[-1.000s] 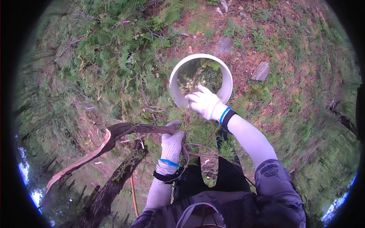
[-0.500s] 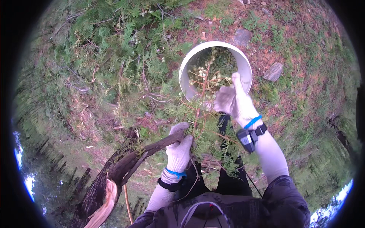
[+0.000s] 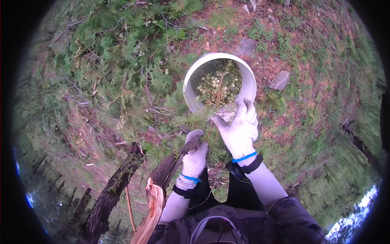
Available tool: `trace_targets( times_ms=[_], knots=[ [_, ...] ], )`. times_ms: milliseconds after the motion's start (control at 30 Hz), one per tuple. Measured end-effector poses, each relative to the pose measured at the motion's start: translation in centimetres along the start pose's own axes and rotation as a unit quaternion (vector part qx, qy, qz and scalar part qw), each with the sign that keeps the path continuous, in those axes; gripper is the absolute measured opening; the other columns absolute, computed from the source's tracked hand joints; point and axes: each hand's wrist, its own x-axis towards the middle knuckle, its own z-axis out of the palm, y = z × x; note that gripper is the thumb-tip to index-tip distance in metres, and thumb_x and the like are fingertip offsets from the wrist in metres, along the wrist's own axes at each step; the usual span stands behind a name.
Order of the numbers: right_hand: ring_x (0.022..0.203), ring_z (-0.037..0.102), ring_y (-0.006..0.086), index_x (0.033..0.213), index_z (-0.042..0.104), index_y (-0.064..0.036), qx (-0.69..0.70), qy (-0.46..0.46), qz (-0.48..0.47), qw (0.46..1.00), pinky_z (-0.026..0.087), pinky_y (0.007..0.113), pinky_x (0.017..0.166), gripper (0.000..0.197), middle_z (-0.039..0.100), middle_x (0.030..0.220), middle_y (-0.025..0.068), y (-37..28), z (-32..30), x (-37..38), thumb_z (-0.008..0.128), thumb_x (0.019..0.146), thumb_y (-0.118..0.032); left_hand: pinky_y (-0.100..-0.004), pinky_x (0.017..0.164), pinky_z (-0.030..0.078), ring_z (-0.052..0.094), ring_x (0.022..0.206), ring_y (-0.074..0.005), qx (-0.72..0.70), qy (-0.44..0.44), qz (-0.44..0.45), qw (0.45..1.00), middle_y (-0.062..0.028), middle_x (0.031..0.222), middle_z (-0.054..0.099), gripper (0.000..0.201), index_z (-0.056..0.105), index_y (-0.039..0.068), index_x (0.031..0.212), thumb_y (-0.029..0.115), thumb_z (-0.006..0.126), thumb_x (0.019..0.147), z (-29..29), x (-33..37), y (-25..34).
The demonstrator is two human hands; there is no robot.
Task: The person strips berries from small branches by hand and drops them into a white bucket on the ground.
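My left hand (image 3: 195, 157), in a whitish knit glove with a blue band at the wrist, is closed around the thin end of a broken branch (image 3: 163, 171). The thick end of that branch shows split, pale orange wood and points toward me. Green conifer sprays (image 3: 211, 140) spread from the branch between my hands. My right hand (image 3: 241, 131), gloved the same way, hangs over the near rim of a white bucket (image 3: 250, 75), thumb apart from the fingers. Inside the bucket lie small pale green cones (image 3: 227, 77) with reddish twigs. My right hand covers part of the near rim.
Cut conifer boughs (image 3: 134, 49) with cones cover the ground at the far left. A dark tree trunk (image 3: 109, 195) rises at the lower left beside a thin stick (image 3: 130, 207). Flat grey stones (image 3: 280, 80) lie right of the bucket on grass and reddish litter.
My right hand has drawn back from inside the bucket and turned its back upward. The reddish twig with cones now lies in the bucket. The branch in my left hand has swung rightward at its thick end.
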Motion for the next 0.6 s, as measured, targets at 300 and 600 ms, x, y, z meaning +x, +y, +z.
trace_targets(
  times_ms=[300, 600],
  knots=[
    [0.103, 0.067, 0.0407, 0.108, 0.067, 0.0061, 0.116, -0.378, 0.136, 0.908, 0.053, 0.046, 0.091, 0.057, 0.069, 0.104, 0.03, -3.0, 7.8, 2.0, 0.069, 0.086, -0.046, -0.028, 0.09, 0.046, 0.057, 0.099, -0.0139, 0.001, -0.004, -0.006, 1.0, -0.0052, 0.108, 0.06, 0.037, 0.056, 0.003, 0.119, -0.004, 0.059, 0.083, 0.0, -0.3, -0.5],
    [0.082, 0.071, 0.035, 0.087, 0.073, -0.0008, 0.167, -0.264, 0.096, 0.945, 0.056, 0.049, 0.075, 0.053, 0.073, 0.087, 0.0207, 10.9, 18.9, 20.9, 0.061, 0.092, -0.052, -0.0234, 0.073, 0.047, 0.055, 0.082, -0.0078, -0.057, -0.028, -0.133, 0.989, -0.0037, 0.111, 0.06, 0.036, 0.058, 0.004, 0.118, -0.007, 0.061, 0.084, -1.3, -6.4, 2.0]
  ],
)
